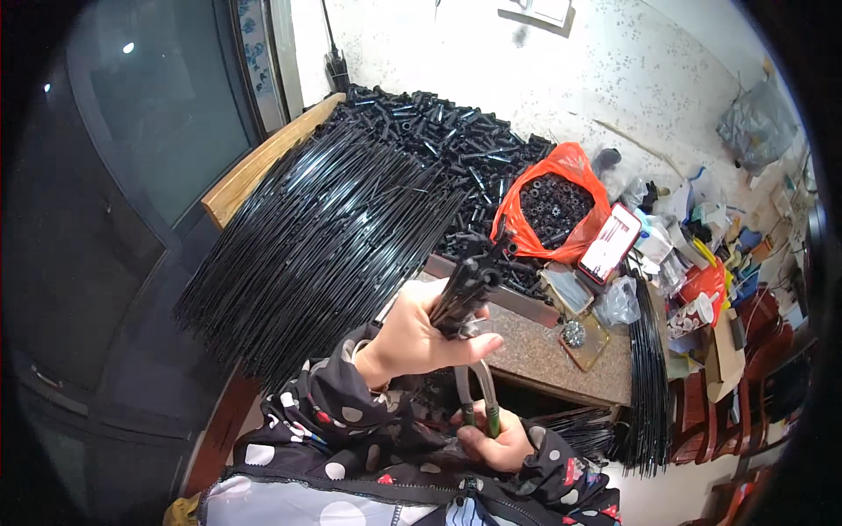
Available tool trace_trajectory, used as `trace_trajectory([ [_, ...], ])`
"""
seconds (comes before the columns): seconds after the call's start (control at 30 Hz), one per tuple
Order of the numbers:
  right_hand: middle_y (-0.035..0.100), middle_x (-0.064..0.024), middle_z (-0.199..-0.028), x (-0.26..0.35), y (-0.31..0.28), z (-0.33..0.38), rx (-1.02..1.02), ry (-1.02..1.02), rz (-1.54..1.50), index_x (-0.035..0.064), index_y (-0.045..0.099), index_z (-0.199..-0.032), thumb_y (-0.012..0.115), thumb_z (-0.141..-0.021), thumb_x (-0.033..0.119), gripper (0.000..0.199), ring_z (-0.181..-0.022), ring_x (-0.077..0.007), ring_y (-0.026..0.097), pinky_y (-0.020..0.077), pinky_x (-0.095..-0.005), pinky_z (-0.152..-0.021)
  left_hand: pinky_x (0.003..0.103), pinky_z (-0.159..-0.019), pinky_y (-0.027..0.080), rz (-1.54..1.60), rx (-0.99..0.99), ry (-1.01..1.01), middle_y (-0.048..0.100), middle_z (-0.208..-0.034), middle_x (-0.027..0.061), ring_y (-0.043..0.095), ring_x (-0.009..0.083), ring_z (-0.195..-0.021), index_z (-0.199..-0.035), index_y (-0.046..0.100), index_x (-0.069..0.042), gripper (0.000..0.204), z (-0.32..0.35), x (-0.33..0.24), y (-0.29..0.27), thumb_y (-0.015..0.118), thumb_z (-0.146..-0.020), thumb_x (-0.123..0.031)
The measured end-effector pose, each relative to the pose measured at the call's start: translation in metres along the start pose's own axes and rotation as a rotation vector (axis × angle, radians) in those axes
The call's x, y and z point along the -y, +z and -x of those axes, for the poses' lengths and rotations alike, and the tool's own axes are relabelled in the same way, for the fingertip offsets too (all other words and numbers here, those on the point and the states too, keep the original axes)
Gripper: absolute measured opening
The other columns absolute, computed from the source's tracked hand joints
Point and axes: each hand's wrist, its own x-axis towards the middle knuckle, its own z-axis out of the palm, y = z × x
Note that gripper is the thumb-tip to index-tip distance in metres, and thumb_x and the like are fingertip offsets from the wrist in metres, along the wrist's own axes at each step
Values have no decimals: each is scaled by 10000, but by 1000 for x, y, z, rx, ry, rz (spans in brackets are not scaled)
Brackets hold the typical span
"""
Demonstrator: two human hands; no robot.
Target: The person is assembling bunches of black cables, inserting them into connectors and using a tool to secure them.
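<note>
My left hand (412, 329) is wrapped round a bundle of slim black plastic parts (469, 285) with hollow round ends, held up over the table's near edge. Just below, my right hand (502, 445) grips a pair of pliers (485, 384) by green-covered ends of its bowed metal handles. The pliers' jaws reach up beside the left thumb; whether they bite on a part is hidden. Beyond the left hand lies a broad layer of long thin black rods (307, 237). Behind these rises a heap of short black tubes (438, 131).
An orange-red plastic bag (570, 162) holds small black toothed pieces. A lit phone (611, 245) leans beside it. On the speckled table (526, 342) sits a clump of small shiny pieces (574, 333). More black rods (647, 386) hang over the right edge. A wooden board (272, 158) borders the left.
</note>
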Motion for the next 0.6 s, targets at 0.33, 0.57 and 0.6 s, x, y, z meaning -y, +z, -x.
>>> trace_trajectory([
  [0.33,606,-101,-762,7,6,-3,-422,-221,587,6,532,-990,574,-797,44,201,-667,-121,577,460,-252,-615,166,-508,372,174,-211,-48,549,-671,9,472,31,-557,-864,566,33,296,16,12,15,709,-627,-70],
  [0.57,593,-85,-723,7,13,1,-450,-231,493,1,530,-996,567,-800,46,205,-636,-107,554,452,-243,-607,177,-520,386,219,-223,-55,553,-680,16,471,29,-564,-929,497,28,312,22,4,19,670,-677,-38],
  [0.6,585,-71,-701,8,11,2,-432,-186,483,2,534,-988,569,-800,48,197,-618,-96,538,446,-238,-594,178,-518,386,215,-215,-37,553,-680,15,469,28,-561,-929,497,26,316,21,5,18,672,-675,-38],
])
